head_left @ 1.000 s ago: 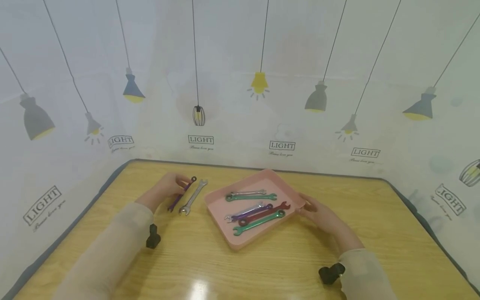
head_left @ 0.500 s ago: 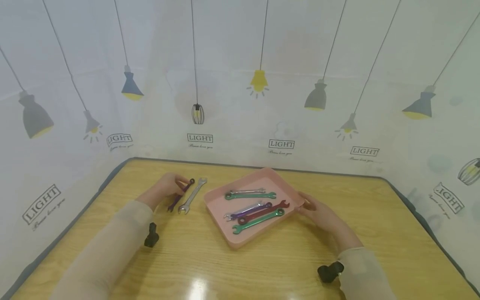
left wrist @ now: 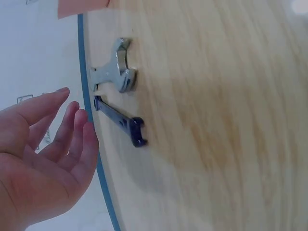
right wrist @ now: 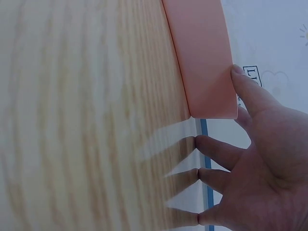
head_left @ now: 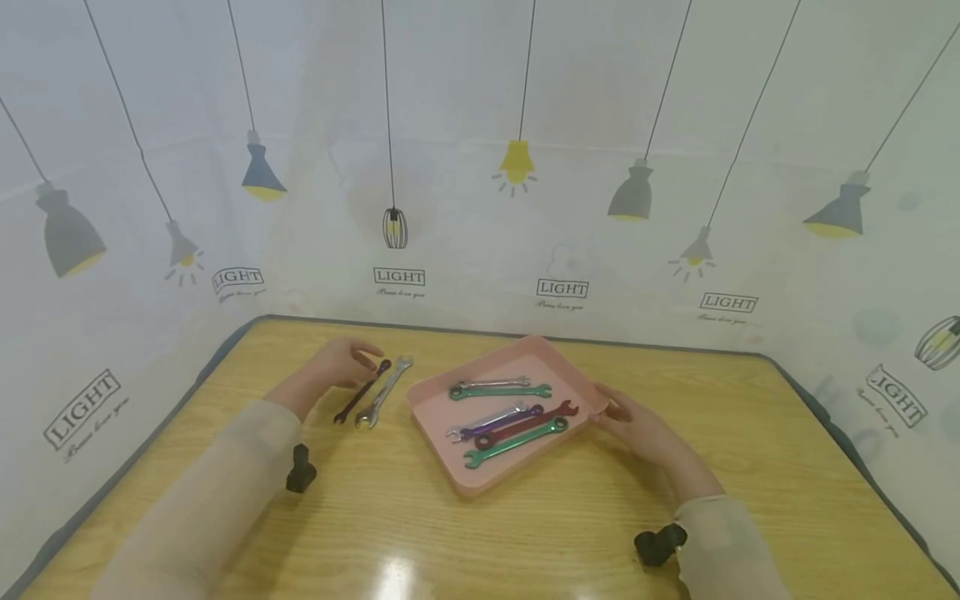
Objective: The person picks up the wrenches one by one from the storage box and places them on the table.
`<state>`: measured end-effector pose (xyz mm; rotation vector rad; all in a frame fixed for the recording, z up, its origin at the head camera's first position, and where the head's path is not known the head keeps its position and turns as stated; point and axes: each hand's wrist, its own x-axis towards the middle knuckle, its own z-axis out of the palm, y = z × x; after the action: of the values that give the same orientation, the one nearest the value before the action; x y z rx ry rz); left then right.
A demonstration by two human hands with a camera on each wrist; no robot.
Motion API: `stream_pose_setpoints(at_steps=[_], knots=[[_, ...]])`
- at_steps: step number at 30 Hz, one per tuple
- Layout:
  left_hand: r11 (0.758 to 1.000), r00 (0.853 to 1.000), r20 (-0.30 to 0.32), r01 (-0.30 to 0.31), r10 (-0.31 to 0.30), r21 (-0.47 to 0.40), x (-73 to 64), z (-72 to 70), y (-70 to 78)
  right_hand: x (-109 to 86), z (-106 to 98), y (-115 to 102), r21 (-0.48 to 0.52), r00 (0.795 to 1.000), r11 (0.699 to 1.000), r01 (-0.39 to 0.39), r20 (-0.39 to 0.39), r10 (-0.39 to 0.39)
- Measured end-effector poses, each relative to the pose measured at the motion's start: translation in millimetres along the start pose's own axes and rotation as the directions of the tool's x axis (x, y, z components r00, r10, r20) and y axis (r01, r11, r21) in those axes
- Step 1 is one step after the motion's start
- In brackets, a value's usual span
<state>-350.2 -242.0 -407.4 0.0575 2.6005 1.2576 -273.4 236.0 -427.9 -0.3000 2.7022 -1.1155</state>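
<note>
My left hand [head_left: 347, 363] hovers just above a dark purple combination wrench [head_left: 362, 392], fingers loosely bent and holding nothing. In the left wrist view a gap shows between the fingertips and that purple wrench [left wrist: 118, 118]. Alongside it on the table lies a larger silver wrench [head_left: 385, 392]. My right hand [head_left: 637, 427] pinches the right corner of a pink tray [head_left: 442, 457]. In the right wrist view the thumb is on the tray's rim [right wrist: 211, 62], one finger passes behind the corner, and the other fingertips touch the table.
Inside the tray lie several wrenches, among them a green one [head_left: 517, 442], a red one [head_left: 528, 425] and a purple one [head_left: 498, 423]. The wooden table [head_left: 450, 542] meets a lamp-printed white sheet [head_left: 465, 208] at its back and sides.
My left hand has let go of the purple wrench and lifted slightly away from it. That wrench now lies beside the silver one. The right hand and the tray stay put.
</note>
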Motion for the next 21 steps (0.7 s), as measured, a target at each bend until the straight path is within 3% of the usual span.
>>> stream_pose_setpoints(at_steps=[10, 14, 21], knots=[[0.992, 0.994, 0.022, -0.112, 0.111, 0.054, -5.8, 15.0, 31.2, -0.4, 1, -1, -0.010, 1.000, 1.000, -0.003, 0.006, 0.003], [0.991, 0.992, 0.025, -0.127, 0.126, 0.034, -4.3, 24.7, 42.8, -0.5, 1, -1, -0.016, 1.000, 1.000, -0.003, 0.002, 0.003], [0.981, 0.983, 0.064, -0.176, 0.171, 0.077, -5.0, 38.3, 67.0, -0.8, 1, -1, -0.012, 1.000, 1.000, -0.002, 0.002, 0.002]])
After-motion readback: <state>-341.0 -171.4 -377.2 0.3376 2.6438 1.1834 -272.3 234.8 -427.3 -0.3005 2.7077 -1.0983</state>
